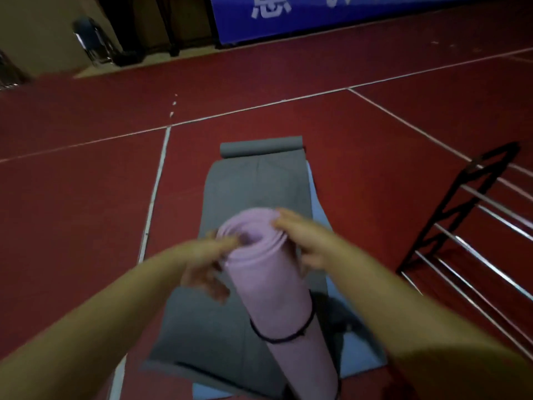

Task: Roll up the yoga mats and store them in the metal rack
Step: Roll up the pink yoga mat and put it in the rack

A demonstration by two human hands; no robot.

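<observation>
2 hands meet at the top end of a rolled pink mat (277, 284), which stands tilted between the arms with its long axis running from that near-upright top down toward the bottom edge of the view. The left hand (206, 264) has its fingers (227, 243) curled at the spiral end of the roll, seeming to pinch the inner layers; motion blur keeps me from being sure how firm that hold is. The right hand (305, 241) lies against the other side of the top end, fingers bent around the outer layer. A thin black cord (284, 336) loops around the roll lower down.

Under the pink mat lies a grey mat (253, 186), mostly flat on the red floor (375, 125), its far end curled into a small roll. A pale blue mat (360, 359) shows beneath its right edge.

The metal rack (476, 226) stands to the right, well apart from the roll and nearer the right hand. Its bars run across the roll's present axis, so I judge the roll needs swinging rightward and laying down lengthwise along them. 2 mats are not yet rolled.
</observation>
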